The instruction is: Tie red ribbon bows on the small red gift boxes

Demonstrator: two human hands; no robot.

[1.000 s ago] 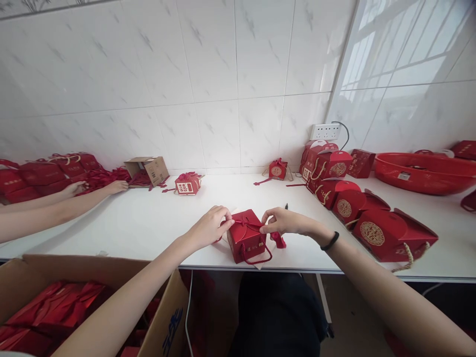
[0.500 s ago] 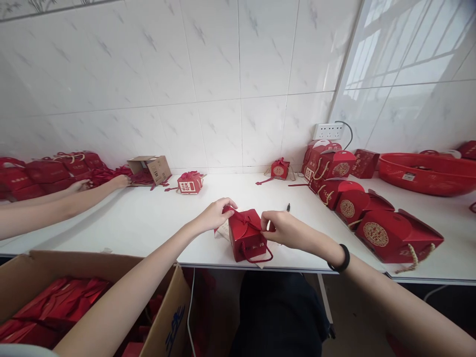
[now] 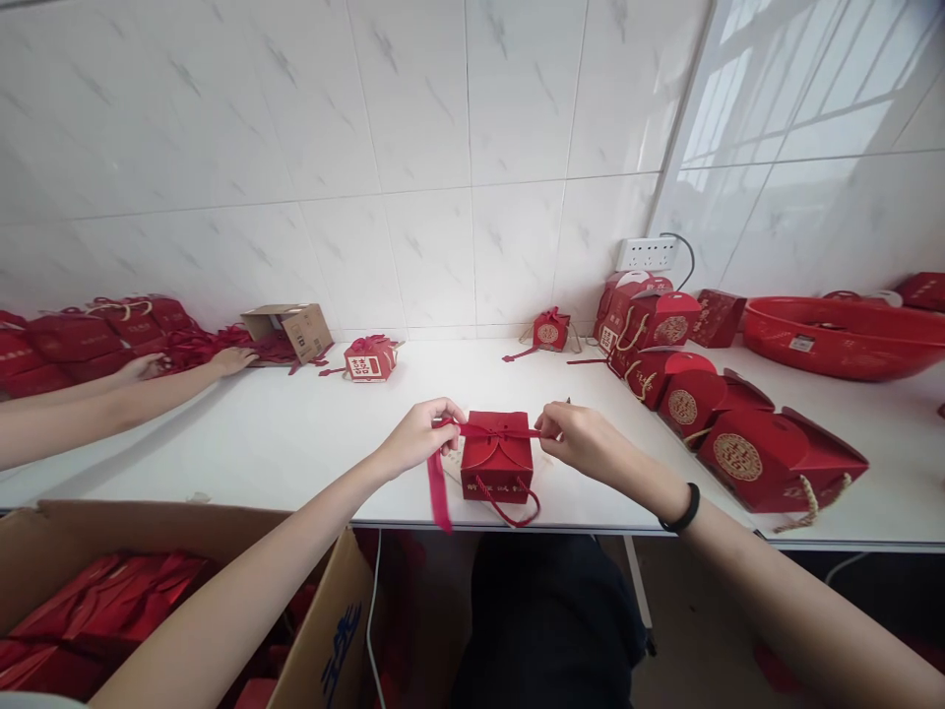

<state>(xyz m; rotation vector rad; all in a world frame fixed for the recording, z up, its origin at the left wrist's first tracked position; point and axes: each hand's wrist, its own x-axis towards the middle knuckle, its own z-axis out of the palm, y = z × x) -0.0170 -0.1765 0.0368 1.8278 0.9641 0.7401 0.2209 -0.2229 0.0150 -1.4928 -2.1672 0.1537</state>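
A red gift box [image 3: 497, 475] with gold lettering and a dark red cord handle stands near the front edge of the white table. Across its top runs a red ribbon [image 3: 441, 497], knotted at the middle. My left hand [image 3: 424, 433] pinches the ribbon to the left of the box, and a loose tail hangs from those fingers. On the right side, my right hand [image 3: 572, 433] pinches the other end of the same ribbon. The ribbon is stretched straight between both hands. Pale paper lies partly hidden under the box.
Red boxes [image 3: 738, 463] line the right side, near a red plastic basin [image 3: 849, 340]. Two small ribboned boxes stand toward the wall. A co-worker's hands [image 3: 232, 361] reach into ribbons by a small carton [image 3: 310, 333] at left. A large cardboard box [image 3: 346, 620] sits below, front left.
The gift box has turned so its front faces me squarely. My hands have drawn apart slightly, pulling the ribbon straight, and a ribbon tail now hangs on the left.
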